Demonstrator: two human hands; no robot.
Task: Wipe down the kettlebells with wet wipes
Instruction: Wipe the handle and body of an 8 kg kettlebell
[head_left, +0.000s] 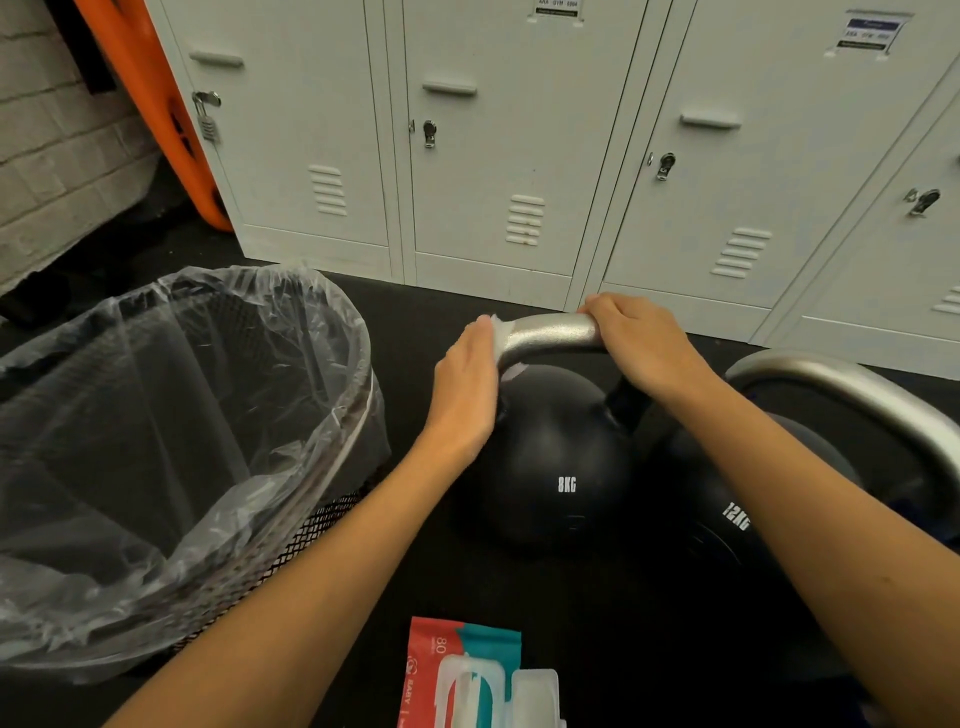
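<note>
From the head camera, your left hand (465, 382) presses a crumpled white wet wipe (500, 332) around the left bend of the silvery, grainy metal handle (553, 332), fingers wrapped over it. Your right hand (641, 343) clamps the handle's right end, so your hands sit apart with bare metal between them. That handle runs left to right above the round matte-black 8KG kettlebell (556, 457), which stands upright on the black floor (415, 322). Just beside it on your right stands a black 12KG kettlebell (727, 519) with its own silver loop. On your left is a black mesh bin lined with crinkled clear plastic (182, 415). Near you lies the red-and-teal wipes pack (467, 670), its flip lid open.
</note>
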